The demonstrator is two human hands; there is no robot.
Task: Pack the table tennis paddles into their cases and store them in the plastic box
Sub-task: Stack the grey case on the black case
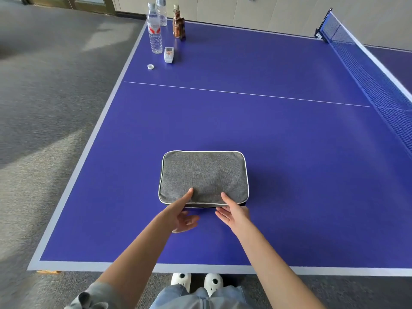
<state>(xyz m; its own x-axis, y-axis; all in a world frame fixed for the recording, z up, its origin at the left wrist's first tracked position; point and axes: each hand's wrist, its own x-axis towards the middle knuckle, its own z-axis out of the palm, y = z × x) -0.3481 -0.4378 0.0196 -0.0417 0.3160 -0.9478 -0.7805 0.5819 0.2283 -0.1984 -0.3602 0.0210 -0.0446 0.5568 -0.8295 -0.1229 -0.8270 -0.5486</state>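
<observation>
case (204,175): was grey knit with white piping
table (267,130): was purple-blue with white lines
net (365,70): was blue mesh
carpet (44,97): was grey
shoes (213,283): were white

Both forearms bare, reaching forward and converging. Left hand (184,214) turned palm inward, thumb stretched ahead and laid flat, the other fingers loosely spread and curled below. Right hand (233,214) just beside it, index finger extended forward, remaining fingers fanned toward the left hand, not gripping.
</observation>
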